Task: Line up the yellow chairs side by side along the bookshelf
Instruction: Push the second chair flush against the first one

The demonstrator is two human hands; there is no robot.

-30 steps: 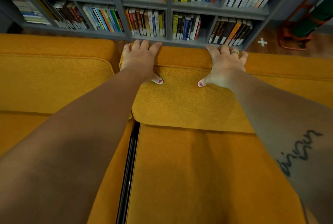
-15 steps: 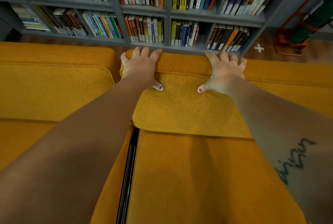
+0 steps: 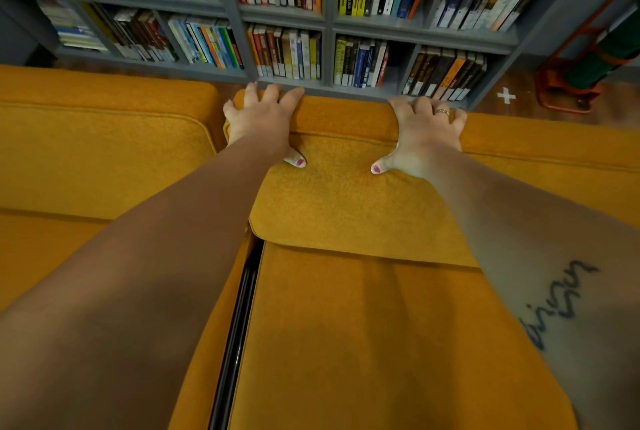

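1. Left hand [image 3: 263, 121] and right hand [image 3: 424, 133]: both gripping the backrest top of the held yellow chair [image 3: 363, 325], fingers curled over its rear edge, thumbs pressed on the front face.
2. Held yellow chair: on the floor [image 3: 526, 107], backrest just in front of the base of the bookshelf [image 3: 329, 17]; contact with it impossible to tell.
3. Neighbouring yellow chair [image 3: 86, 159]: to the left, backed toward the same bookshelf, separated by a narrow dark gap [image 3: 239, 325].
4. Probable hazard: fingers pinched between backrest and bookshelf, given any further push rearward.
5. Probable hazard: chair skewed or jammed against its neighbour, given unequal force from the two hands.
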